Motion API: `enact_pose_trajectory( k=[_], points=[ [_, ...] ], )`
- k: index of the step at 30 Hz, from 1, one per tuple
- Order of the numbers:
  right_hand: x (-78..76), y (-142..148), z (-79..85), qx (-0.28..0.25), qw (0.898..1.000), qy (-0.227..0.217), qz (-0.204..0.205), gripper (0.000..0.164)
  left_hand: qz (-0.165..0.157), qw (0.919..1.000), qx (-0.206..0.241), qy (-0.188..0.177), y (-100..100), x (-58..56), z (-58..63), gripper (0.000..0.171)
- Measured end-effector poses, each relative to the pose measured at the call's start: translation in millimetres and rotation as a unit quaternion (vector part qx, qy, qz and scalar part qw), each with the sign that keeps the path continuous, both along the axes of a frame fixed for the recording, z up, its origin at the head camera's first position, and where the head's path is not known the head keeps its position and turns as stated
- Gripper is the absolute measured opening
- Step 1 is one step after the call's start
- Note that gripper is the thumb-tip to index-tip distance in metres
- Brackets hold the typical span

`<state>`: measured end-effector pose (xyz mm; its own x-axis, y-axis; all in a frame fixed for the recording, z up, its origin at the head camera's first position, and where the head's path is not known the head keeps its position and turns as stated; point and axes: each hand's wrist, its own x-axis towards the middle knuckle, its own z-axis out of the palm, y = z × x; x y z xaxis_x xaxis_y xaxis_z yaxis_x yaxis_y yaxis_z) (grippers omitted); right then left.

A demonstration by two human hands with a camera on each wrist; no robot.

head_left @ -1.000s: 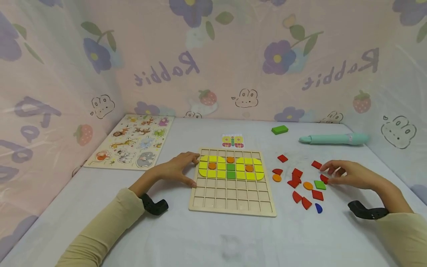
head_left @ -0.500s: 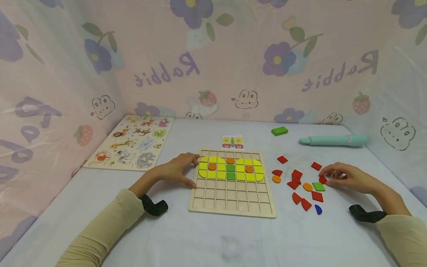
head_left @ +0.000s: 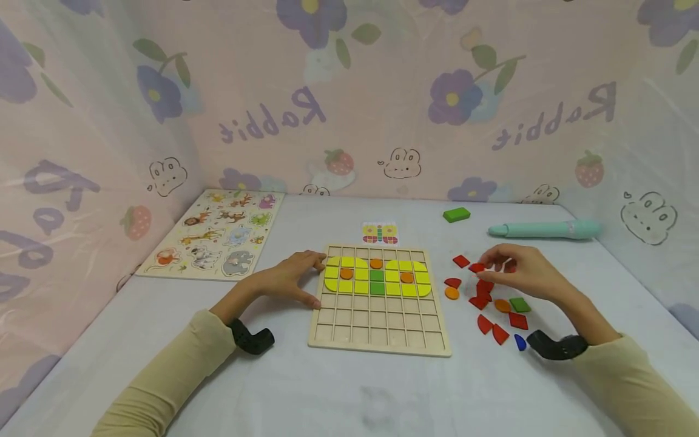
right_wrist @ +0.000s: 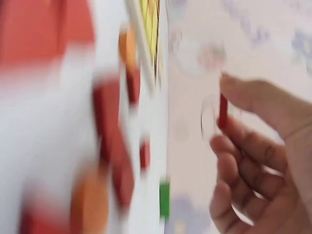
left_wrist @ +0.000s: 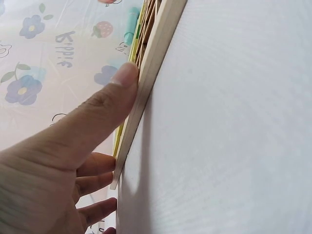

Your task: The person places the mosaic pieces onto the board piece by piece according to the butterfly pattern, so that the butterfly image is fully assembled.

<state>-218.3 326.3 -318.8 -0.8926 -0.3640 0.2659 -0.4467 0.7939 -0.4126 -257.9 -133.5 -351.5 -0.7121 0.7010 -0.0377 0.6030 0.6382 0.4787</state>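
My left hand (head_left: pixel 286 279) rests at the left edge of a wooden grid board (head_left: pixel 319 334). In the left wrist view its thumb touches the board's rim (left_wrist: pixel 146 92), with the fingers spread along the side. Yellow, orange and green tiles fill upper cells of the board. My right hand (head_left: pixel 521 271) pinches a small red tile (right_wrist: pixel 223 111) between thumb and index finger, raised over the table in the right wrist view. Below it lie loose pieces: several red tiles (head_left: pixel 485 325), an orange disc (head_left: pixel 451 293), a green tile (head_left: pixel 520 304) and a blue half-round (head_left: pixel 520 342).
A small butterfly pattern card (head_left: pixel 380 233) lies behind the board. At the back left is an animal puzzle board (head_left: pixel 218 240). A green block (head_left: pixel 456 215) and a mint-green pen-shaped object (head_left: pixel 543 230) lie at the back right. Patterned curtains surround the white table.
My right hand has picked up the red tile from the right side of the loose pieces and moved left with it. My left hand stays at the board's edge.
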Motion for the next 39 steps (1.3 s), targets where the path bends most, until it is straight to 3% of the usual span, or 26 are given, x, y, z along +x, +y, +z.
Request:
enact_pose_trajectory(
  k=[9, 13, 17, 25, 39],
  points=[
    [-5.5, -126, 1.0, -0.047, 0.995, -0.015, 0.091, 0.022, -0.001, 1.0000, 0.005, -0.001, 0, -0.4, -0.5, 0.075],
    [-4.7, -166, -1.8, -0.047, 0.990, -0.020, 0.130, 0.020, -0.001, 1.0000, 0.004, 0.000, 0, -1.7, -1.3, 0.075],
    [-4.0, -194, -7.7, -0.036, 0.989, -0.023, 0.139, 0.023, 0.001, 1.0000, 0.005, -0.001, -1, -2.3, -1.9, 0.074],
    [-7.0, -227, -24.4, 0.022, 0.986, -0.019, 0.165, 0.027, 0.000, 1.0000, 0.009, -0.005, -1, -2.8, -2.9, 0.075],
    [-10.6, -235, -32.0, 0.024, 0.983, -0.020, 0.181, 0.029, -0.007, 0.9998, 0.017, 0.003, -2, -3.3, -2.9, 0.076]
  ],
)
